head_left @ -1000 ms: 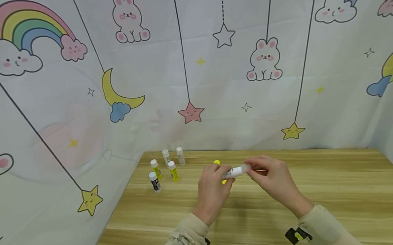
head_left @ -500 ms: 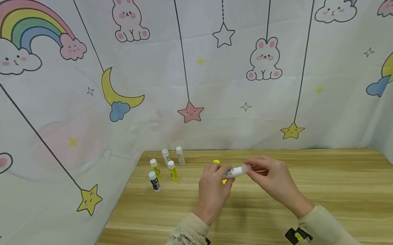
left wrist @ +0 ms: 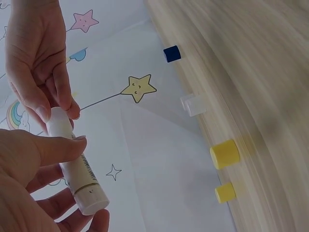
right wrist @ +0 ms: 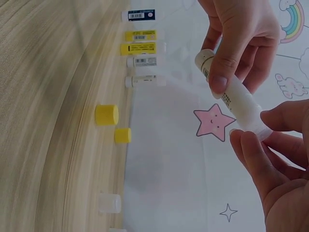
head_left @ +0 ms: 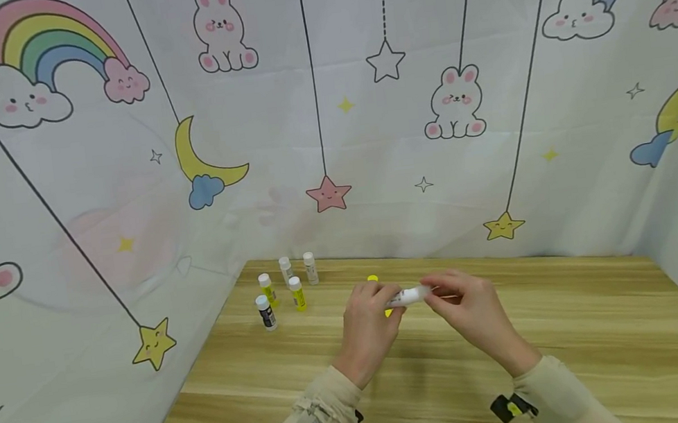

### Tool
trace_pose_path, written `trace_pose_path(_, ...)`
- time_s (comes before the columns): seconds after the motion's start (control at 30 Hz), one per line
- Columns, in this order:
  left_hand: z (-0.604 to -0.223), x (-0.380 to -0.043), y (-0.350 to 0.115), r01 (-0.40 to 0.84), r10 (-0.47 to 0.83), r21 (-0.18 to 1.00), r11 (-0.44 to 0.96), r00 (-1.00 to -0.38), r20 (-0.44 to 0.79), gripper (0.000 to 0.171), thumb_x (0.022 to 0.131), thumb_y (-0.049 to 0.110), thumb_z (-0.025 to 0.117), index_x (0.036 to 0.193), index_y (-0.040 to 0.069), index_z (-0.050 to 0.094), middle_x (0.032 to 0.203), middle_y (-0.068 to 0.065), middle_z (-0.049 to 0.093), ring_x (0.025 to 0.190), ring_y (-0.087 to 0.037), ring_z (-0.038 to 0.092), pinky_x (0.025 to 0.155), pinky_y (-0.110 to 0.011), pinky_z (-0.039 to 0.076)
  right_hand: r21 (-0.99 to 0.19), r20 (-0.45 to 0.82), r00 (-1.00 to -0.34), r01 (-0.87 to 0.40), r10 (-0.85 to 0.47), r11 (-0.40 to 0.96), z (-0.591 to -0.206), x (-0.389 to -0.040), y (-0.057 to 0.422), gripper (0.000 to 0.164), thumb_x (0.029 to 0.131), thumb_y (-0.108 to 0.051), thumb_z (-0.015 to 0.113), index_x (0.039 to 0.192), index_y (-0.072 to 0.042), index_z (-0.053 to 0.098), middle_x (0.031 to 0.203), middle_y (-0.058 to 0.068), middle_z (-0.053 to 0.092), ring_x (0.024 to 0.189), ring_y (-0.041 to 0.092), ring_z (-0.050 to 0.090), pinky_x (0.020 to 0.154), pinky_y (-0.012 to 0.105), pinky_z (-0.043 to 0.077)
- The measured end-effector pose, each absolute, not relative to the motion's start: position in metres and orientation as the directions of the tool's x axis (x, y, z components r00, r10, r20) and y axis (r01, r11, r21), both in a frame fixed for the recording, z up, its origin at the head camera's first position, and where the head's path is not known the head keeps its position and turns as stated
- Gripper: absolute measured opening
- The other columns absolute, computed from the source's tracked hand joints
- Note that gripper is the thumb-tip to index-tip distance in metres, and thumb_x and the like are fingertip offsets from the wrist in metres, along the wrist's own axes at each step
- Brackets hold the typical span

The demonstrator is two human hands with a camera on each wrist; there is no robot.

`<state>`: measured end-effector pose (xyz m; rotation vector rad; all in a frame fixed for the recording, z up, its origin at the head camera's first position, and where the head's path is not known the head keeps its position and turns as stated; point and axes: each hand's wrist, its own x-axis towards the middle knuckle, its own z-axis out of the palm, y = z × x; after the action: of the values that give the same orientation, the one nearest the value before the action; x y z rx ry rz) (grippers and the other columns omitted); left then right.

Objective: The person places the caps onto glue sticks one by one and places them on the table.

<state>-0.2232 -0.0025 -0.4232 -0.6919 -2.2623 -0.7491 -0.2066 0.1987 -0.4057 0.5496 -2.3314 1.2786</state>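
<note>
My left hand (head_left: 369,326) grips a white glue stick (head_left: 410,295) around its barrel, held tilted above the table. In the left wrist view the thumb lies along the glue stick (left wrist: 77,169) near its printed lettering, and its seamed base points toward the lower right. My right hand (head_left: 472,304) pinches the other, whitish translucent end between thumb and fingertips. In the right wrist view that end of the glue stick (right wrist: 241,107) sits right at the right fingertips, which hide part of it. Yellow caps (head_left: 373,279) show behind the left hand, partly covered by it.
Several glue sticks stand upright at the table's back left: a dark one (head_left: 266,314), yellow ones (head_left: 298,296) and white ones (head_left: 311,269). Loose on the table are a dark blue cap (left wrist: 172,53), clear caps (left wrist: 195,105) and a yellow cap (left wrist: 225,154). Printed cloth walls (head_left: 403,225) enclose the table.
</note>
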Motion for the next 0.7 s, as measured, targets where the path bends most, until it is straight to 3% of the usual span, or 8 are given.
trace_pose_path(0.7,-0.4214,-0.2195,0.0001,0.646,0.284,0.315,0.695,-0.649,0.706,0.028,0.076,0.013,0.09,0.1,0.013,0.074,0.1,-0.001,0.071,0.087,-0.018,0.06,0.075,-0.03,0.053,-0.693,0.538,-0.831,-0.532,-0.142,0.487,-0.4072,-0.2022,0.1996,0.024,0.091,-0.011,0.076,0.115,-0.017,0.076,0.115,-0.001,0.07,0.09,0.012,0.071,0.071,0.025,0.058)
